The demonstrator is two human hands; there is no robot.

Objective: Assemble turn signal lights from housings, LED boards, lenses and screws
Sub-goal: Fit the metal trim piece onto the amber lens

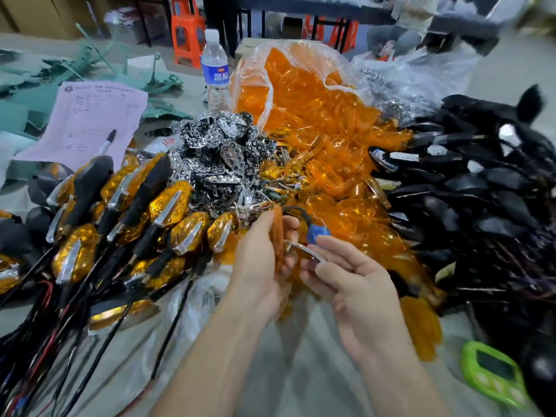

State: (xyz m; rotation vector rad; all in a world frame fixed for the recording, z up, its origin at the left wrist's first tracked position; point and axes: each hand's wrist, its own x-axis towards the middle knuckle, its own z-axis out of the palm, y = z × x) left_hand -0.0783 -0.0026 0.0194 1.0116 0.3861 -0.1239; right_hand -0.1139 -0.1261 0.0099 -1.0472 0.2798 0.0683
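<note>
Centre frame: your left hand (pixel 261 266) curls its fingers round translucent orange plastic lens (pixel 278 233), held edge-on, upright. Your right hand (pixel 358 284) pinches curved chrome-rimmed part (pixel 304 251) just beside lens; blur hides exact grip. Blue connector (pixel 317 234) on black wire loop (pixel 296 210) sits just above right fingertips. Finished amber lights with black stems (pixel 168 203) heaped lower left. Black plastic housings (pixel 481 188) piled right.

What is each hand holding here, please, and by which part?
The left hand pinches an orange lens by its edge; the right hand holds a chrome-rimmed part, wire attached, by its near end.
</note>
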